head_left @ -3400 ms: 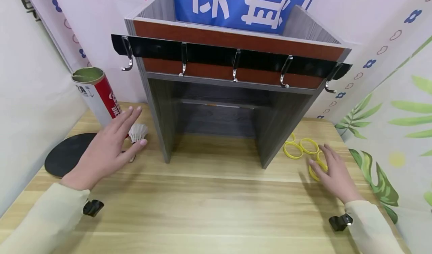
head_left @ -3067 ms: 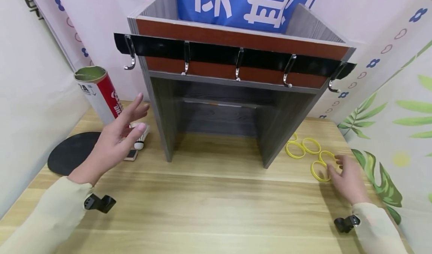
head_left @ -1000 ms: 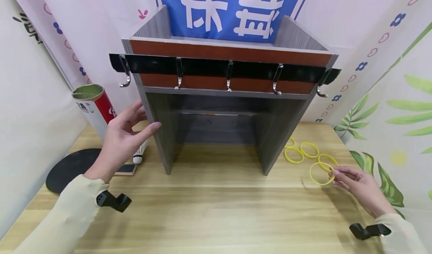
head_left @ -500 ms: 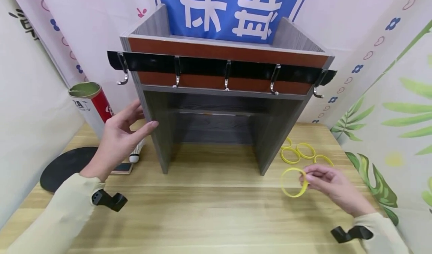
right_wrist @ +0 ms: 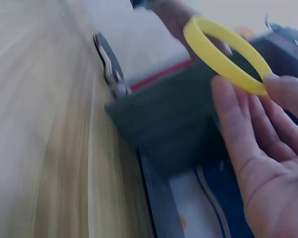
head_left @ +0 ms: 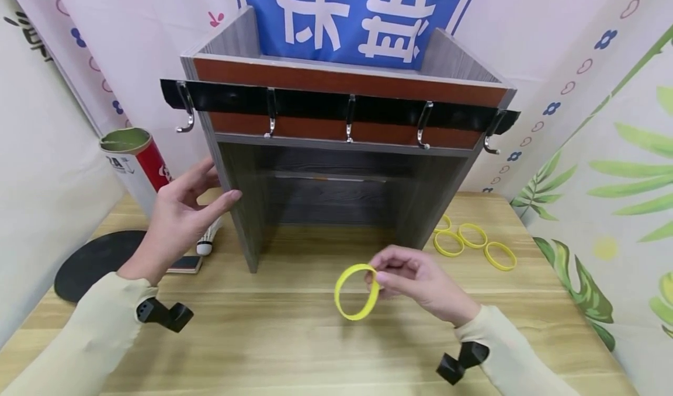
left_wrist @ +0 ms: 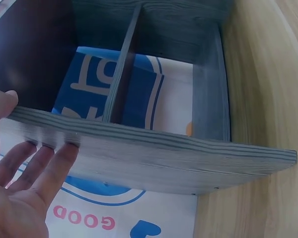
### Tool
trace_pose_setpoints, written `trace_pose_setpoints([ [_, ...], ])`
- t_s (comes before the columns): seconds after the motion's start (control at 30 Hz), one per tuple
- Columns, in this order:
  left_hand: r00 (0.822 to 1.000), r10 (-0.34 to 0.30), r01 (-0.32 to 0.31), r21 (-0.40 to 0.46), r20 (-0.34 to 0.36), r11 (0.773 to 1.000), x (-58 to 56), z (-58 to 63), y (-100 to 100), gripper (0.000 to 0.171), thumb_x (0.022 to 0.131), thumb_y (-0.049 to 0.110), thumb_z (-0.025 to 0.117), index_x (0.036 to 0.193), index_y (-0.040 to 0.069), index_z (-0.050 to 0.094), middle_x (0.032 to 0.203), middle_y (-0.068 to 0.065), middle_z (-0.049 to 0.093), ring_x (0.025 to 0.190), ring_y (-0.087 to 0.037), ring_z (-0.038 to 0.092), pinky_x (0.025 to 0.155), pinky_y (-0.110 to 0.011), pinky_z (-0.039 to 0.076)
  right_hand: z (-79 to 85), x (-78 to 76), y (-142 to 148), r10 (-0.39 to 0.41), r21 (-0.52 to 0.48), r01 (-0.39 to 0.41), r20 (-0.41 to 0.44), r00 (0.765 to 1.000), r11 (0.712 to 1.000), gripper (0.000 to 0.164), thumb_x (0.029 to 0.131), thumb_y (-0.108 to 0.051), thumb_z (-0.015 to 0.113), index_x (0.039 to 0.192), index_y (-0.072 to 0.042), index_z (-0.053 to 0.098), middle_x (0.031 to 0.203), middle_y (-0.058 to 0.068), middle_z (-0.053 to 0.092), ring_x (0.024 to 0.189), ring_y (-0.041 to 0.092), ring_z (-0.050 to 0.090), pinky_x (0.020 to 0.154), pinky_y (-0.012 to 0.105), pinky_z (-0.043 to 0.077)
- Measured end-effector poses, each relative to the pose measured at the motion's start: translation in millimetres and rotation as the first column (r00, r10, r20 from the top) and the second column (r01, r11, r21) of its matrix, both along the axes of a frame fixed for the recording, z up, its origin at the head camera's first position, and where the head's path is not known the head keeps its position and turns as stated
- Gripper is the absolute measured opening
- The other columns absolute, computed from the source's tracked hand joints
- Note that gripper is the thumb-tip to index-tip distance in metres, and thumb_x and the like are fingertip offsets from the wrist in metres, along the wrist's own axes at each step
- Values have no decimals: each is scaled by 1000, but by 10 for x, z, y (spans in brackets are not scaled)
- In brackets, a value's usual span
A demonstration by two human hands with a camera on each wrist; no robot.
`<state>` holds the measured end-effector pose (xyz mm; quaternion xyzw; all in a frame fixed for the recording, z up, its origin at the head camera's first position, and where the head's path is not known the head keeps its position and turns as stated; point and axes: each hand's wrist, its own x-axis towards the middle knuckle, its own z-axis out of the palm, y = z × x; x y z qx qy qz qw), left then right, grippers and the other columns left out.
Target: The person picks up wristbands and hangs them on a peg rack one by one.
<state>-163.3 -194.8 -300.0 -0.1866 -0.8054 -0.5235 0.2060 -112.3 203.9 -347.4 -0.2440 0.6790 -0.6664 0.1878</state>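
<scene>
Between the thumb and fingers of my right hand (head_left: 420,279) is a yellow wristband-like ring (head_left: 357,316), held in the air before the grey wooden rack (head_left: 326,142). In the right wrist view the yellow ring (right_wrist: 223,62) is pinched at its edge. My left hand (head_left: 179,215) grips the rack's left side panel. The left wrist view shows the thumb at the panel's edge and the fingers against its outer face (left_wrist: 114,158). Across the rack's front runs a black strip (head_left: 310,101) with several metal hooks (head_left: 349,124). Several yellow rings (head_left: 500,256) lie on the table to the right.
Left of the rack stand a red and white tube (head_left: 134,162) and, lying on the table, a shuttlecock (head_left: 207,241), a black round paddle (head_left: 89,264) and a small dark flat box (head_left: 185,264). Patterned cloth walls (head_left: 578,92) border the wooden table (head_left: 273,349).
My right hand picked up one yellow ring from the group on the right and carried it leftward toward the middle. My left hand moved from above the shuttlecock to the rack's side panel.
</scene>
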Motion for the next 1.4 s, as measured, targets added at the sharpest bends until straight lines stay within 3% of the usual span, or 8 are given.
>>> trace_pose_setpoints([
  [0.23, 1000, 8, -8, 0, -6, 1000, -26, 15, 11, 67, 95, 5, 74, 156, 24, 51, 135, 17, 69, 115, 7, 65, 92, -5, 53, 232, -26, -537, -14, -69, 12, -21, 1000, 998, 31, 102, -10, 67, 120, 14, 58, 104, 0, 76, 96, 10, 75, 87, 39, 66],
  [0.43, 1000, 14, -13, 7, -10, 1000, -6, -7, 9, 68, 94, 3, 75, 155, 23, 53, 134, 20, 69, 114, 8, 66, 92, -5, 53, 555, -39, -1028, -35, -169, 23, -71, 997, 985, 28, 102, -10, 67, 120, 10, 60, 111, 18, 74, 97, 12, 76, 87, 41, 67],
  [0.57, 1000, -4, 5, 31, -23, 999, -4, -20, -6, 69, 93, -2, 74, 155, 19, 53, 132, 19, 70, 113, 5, 67, 93, -7, 54, 710, -71, -1349, -31, -294, 2, -96, 995, 956, 29, 103, -4, 63, 122, 15, 55, 109, 8, 73, 99, 11, 74, 90, 42, 66],
  [0.67, 1000, 26, -25, 26, -8, 999, 6, -40, -22, 68, 92, 1, 76, 155, 15, 52, 131, 19, 69, 111, 6, 66, 92, -5, 53, 799, -99, -1564, -40, -372, -2, -105, 994, 928, 28, 104, 2, 58, 125, 18, 51, 107, 2, 71, 99, 8, 72, 91, 42, 65],
  [0.87, 999, 7, -9, 48, 40, 999, -20, -59, -27, 64, 92, 1, 75, 152, 11, 55, 132, 18, 68, 115, 4, 65, 88, -7, 55, 976, -139, -1875, -99, -457, 35, -118, 988, 889, 27, 103, 10, 51, 129, 18, 49, 120, 37, 61, 100, 6, 70, 95, 43, 63],
  [1.03, 1000, 4, -4, 40, 15, 999, -17, -54, -18, 67, 93, -1, 74, 155, 13, 53, 133, 26, 65, 117, 7, 63, 93, -4, 52, 1080, -165, -2045, -138, -499, 63, -114, 984, 865, 28, 104, 10, 50, 130, 17, 48, 130, 45, 54, 101, 4, 69, 99, 45, 61],
  [1.27, 1000, -3, 5, 65, -27, 998, -2, -61, 17, 59, 92, -4, 74, 147, 10, 61, 135, 16, 66, 119, -4, 62, 98, -7, 52, 1135, -172, -2217, -182, -557, 118, -61, 981, 822, 28, 103, 10, 52, 129, 16, 49, 132, 44, 54, 98, 4, 67, 103, 47, 58],
  [1.4, 999, 4, -2, 64, -43, 998, -3, -59, 19, 59, 91, -3, 75, 147, 11, 61, 133, 16, 65, 117, -3, 63, 99, -6, 51, 1108, -200, -2276, -200, -555, 147, -35, 979, 819, 28, 103, 8, 54, 130, 16, 49, 127, 40, 56, 96, 4, 67, 101, 43, 60],
])
